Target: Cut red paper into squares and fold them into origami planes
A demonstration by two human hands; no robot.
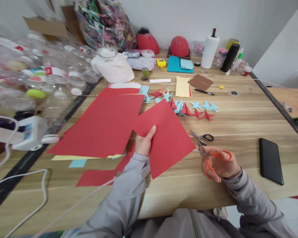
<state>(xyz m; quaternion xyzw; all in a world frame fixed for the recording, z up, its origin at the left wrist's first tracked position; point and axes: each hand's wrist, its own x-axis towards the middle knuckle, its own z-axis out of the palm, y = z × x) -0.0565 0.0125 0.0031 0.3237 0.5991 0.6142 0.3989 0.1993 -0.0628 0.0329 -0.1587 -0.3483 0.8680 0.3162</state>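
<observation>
My left hand (145, 141) grips a piece of red paper (171, 142), thumb on top and the other fingers hidden beneath it. In my right hand (222, 164) is a pair of orange-handled scissors (206, 154), fingers through the loops and blades parted beside the paper's right corner. A second pair of scissors (207, 137), with black handles, lies on the table just beyond. Left of my left hand rests a stack of large red sheets (99, 125) with yellow and blue edges showing under it. Red offcuts (96, 178) lie near my left sleeve.
Folded red and blue paper figures (186, 109) line the middle of the table. Behind them are yellow paper (182, 86), brown paper (200, 82) and a black pen (204, 92). A phone (270, 161) lies at right. Plastic bottles (54, 72) crowd the left, near a white cable (43, 195).
</observation>
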